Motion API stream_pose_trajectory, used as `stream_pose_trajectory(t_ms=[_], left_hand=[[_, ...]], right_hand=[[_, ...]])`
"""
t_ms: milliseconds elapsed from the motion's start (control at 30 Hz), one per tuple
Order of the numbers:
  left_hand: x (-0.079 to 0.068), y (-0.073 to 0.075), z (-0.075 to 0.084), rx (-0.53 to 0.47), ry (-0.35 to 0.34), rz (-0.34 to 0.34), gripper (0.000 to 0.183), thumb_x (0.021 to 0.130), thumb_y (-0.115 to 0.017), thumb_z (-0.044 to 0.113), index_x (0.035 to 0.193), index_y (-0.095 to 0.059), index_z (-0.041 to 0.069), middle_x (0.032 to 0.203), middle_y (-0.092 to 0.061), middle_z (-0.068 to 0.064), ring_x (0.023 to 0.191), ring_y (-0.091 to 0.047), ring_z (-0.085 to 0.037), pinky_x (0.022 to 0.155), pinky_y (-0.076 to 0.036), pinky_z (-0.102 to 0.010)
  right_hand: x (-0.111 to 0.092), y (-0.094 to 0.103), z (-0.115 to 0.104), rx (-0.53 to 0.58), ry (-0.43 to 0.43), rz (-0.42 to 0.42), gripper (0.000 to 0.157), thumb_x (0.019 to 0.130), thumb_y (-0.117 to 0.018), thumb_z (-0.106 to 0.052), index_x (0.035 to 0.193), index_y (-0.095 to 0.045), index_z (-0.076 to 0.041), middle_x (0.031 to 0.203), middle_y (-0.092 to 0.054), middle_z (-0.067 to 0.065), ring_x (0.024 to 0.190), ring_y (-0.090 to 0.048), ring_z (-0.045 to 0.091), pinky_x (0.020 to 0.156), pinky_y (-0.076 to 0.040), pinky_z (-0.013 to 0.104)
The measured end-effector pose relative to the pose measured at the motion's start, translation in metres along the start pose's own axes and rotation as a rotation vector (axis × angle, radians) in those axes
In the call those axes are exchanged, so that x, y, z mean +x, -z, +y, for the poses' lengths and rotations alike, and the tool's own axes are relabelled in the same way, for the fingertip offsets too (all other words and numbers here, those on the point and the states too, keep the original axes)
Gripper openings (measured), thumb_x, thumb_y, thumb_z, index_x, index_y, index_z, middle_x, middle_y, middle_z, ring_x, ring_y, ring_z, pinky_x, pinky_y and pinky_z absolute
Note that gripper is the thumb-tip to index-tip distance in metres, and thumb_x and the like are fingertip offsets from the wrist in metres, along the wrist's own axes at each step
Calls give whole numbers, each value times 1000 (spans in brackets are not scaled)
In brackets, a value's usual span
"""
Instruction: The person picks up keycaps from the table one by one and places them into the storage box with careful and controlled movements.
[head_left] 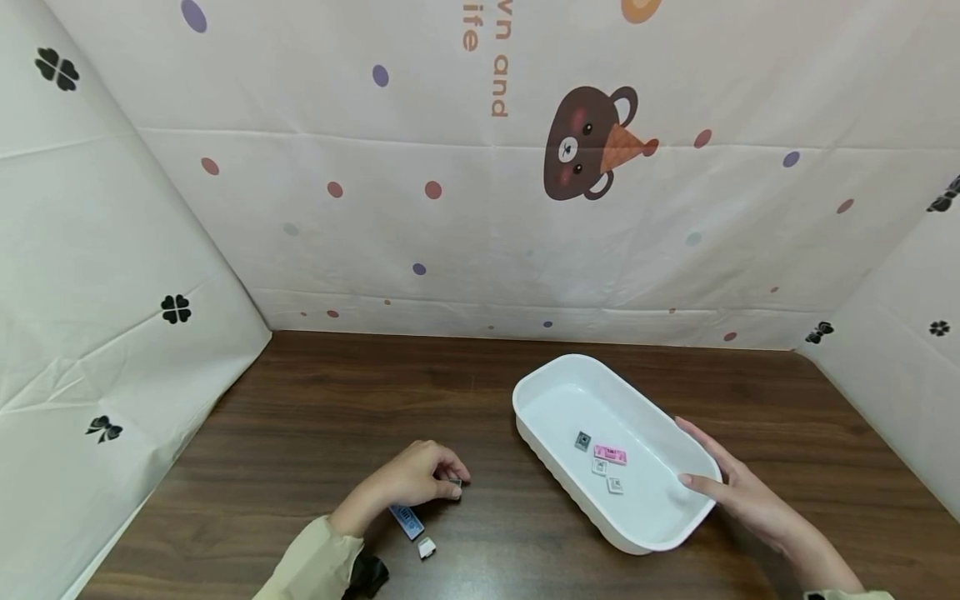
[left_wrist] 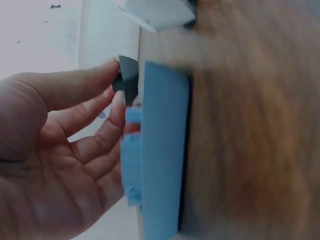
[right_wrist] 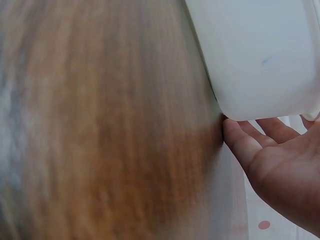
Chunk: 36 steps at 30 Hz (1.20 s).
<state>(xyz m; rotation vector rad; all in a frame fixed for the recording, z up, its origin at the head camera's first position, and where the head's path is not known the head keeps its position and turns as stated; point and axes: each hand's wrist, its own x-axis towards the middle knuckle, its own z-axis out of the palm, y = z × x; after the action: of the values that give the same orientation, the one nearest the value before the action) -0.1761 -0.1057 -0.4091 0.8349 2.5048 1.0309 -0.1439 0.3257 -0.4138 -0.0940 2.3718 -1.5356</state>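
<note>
My left hand (head_left: 422,475) pinches a small dark grey keycap-like piece (left_wrist: 128,77) between thumb and fingertips, low over the wooden table. Close by that hand lies a long blue piece (head_left: 407,522) with raised shapes on its top, and next to it a small white piece (head_left: 427,547). My right hand (head_left: 738,493) holds the right side of a white plastic tray (head_left: 573,367), thumb over the rim and fingers along the outer wall. Inside the tray lie a dark grey square piece (head_left: 582,441), a pink oblong piece (head_left: 610,454) and two white square pieces (head_left: 615,485).
The dark brown wooden table (head_left: 360,392) ends at a pale printed cloth (head_left: 480,225) behind, with more cloth walls on the left and right. Table surface lies between my left hand and the tray.
</note>
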Motion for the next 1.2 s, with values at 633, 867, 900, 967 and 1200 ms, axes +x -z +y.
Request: stream_pose_trajectory(t_ms=[633, 867, 900, 967, 1200], left_hand=[[-2, 3, 6, -40, -38, 108, 18, 82, -66, 18, 97, -68, 7, 86, -68, 0, 72, -55, -1, 62, -45, -17], [-1, 1, 13, -87, -34, 124, 21, 84, -64, 20, 99, -67, 5, 90, -68, -1, 76, -57, -5, 64, -46, -19], [-1, 0, 14, -93, -31, 130, 20, 84, -64, 19, 99, -67, 5, 91, -68, -2, 76, -57, -5, 65, -46, -19], [-1, 0, 15, -108, -21, 140, 20, 84, -64, 19, 99, -67, 6, 93, -68, -3, 77, -55, -5, 66, -45, -19], [0, -3, 19, -168, -15, 190, 22, 85, -63, 21, 101, -67, 6, 96, -67, -5, 78, -53, -6, 67, -45, -20]], right_hand=[[-1, 0, -2, 8, -4, -5, 72, 89, -54, -18, 146, -10, -21, 131, -28, -12, 100, -46, -8, 81, -46, 29], [0, -1, -5, -1, -10, -3, 73, 88, -55, -19, 146, -10, -19, 143, -17, 17, 99, -45, -9, 87, -44, 42], [0, -1, -5, -1, -10, -3, 73, 88, -55, -19, 146, -10, -18, 144, -16, 19, 99, -45, -9, 87, -44, 42], [0, -1, -6, -1, -7, -5, 74, 88, -55, -19, 146, -9, -18, 144, -15, 21, 98, -44, -10, 87, -44, 43], [-2, -2, -6, -6, -2, 3, 73, 88, -55, -19, 145, -11, -18, 142, -22, 12, 99, -44, -11, 87, -44, 42]])
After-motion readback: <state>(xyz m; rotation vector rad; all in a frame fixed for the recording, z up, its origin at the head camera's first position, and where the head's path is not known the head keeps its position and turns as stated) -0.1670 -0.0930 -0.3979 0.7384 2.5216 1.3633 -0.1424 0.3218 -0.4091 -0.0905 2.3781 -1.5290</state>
